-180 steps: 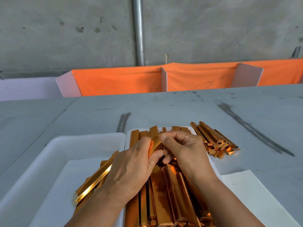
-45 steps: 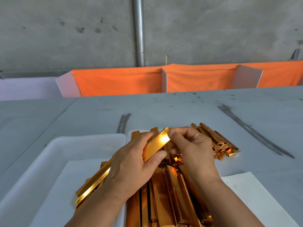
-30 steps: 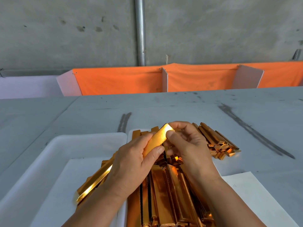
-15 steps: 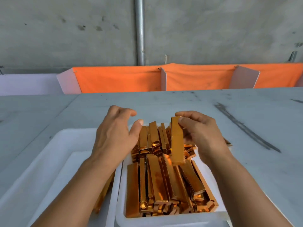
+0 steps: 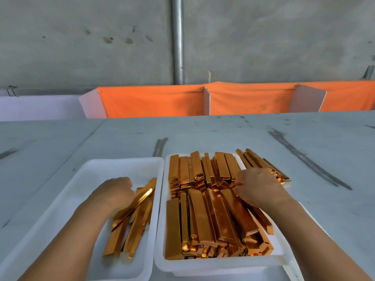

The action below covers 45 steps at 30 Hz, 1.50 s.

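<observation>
Slim gold-foil boxes [image 5: 140, 216] lie in a loose, overlapping bundle against the right wall of the left tray [image 5: 60, 199], slanting toward its far right corner. Similar gold pieces [image 5: 203, 216] pack the right tray [image 5: 203, 268] lengthwise in two crowded rows.

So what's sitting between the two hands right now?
Head view, from left hand to right hand: loose gold boxes, the left tray's wall, the right tray's wall, then packed gold boxes.
</observation>
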Available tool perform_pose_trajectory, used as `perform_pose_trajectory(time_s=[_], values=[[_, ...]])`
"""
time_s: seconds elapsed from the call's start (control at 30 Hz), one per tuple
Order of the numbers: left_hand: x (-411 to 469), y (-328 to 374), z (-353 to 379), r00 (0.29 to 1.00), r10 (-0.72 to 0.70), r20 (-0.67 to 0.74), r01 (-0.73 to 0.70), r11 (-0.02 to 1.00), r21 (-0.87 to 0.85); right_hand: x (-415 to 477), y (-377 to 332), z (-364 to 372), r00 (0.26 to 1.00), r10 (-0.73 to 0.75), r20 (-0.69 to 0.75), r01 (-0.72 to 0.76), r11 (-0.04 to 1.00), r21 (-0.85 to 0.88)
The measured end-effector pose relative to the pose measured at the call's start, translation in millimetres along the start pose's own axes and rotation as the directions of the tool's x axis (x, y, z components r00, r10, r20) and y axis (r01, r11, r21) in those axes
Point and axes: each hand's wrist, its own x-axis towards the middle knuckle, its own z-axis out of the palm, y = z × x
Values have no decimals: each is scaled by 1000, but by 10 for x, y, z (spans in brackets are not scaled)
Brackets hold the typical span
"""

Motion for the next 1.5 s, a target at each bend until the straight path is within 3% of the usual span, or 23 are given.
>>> perform_pose_trajectory(time_s=[0.23,0.4,0.5,0.57,0.63,0.7,0.73,0.77,0.8,0.93,1.03,1.13,1.23,1.33,1.5], values=[[6,-62,282,998,-57,5,57,992,-114,11,-114,-73,998,10,-59,-11,1000,-10],[7,-12,291,1000,-26,-8,25,988,-153,46,-336,-113,995,-44,-85,53,992,116],[50,-43,283,996,-55,-74,34,964,-263,57,-495,-85,989,-87,-115,112,968,224],[93,-83,244,979,-106,-172,20,897,-442,60,-594,-73,984,-123,-132,159,936,315],[98,-93,153,969,-160,-189,-27,690,-723,66,-699,-66,977,-161,-136,206,871,446],[31,-37,16,995,-76,-57,-33,281,-959,91,-808,-57,971,-193,-138,237,774,586],[-22,4,-61,1000,20,7,5,93,-996,106,-857,-61,971,-202,-131,237,711,662],[-71,44,-133,992,115,45,46,-14,-999,118,-904,-72,972,-210,-109,220,634,742],[-111,85,-199,979,192,74,87,-58,-995,135,-944,-82,971,-226,-72,187,542,819],[-156,241,-356,894,379,239,267,-24,-963,224,-1075,-91,937,-349,19,47,179,983],[-101,312,-347,803,493,335,405,-37,-914,296,-1112,-42,925,-381,-12,25,30,999],[-36,302,-258,713,604,357,459,-18,-888,341,-1079,52,931,-362,-34,32,-12,999],[11,245,-149,635,695,337,469,0,-883,358,-1055,159,934,-354,-44,55,23,998],[32,212,-99,624,707,333,477,-8,-879,368,-1061,221,939,-337,-70,99,69,993],[48,222,-92,640,709,296,472,-58,-880,360,-1054,225,928,-359,-98,112,18,994]])
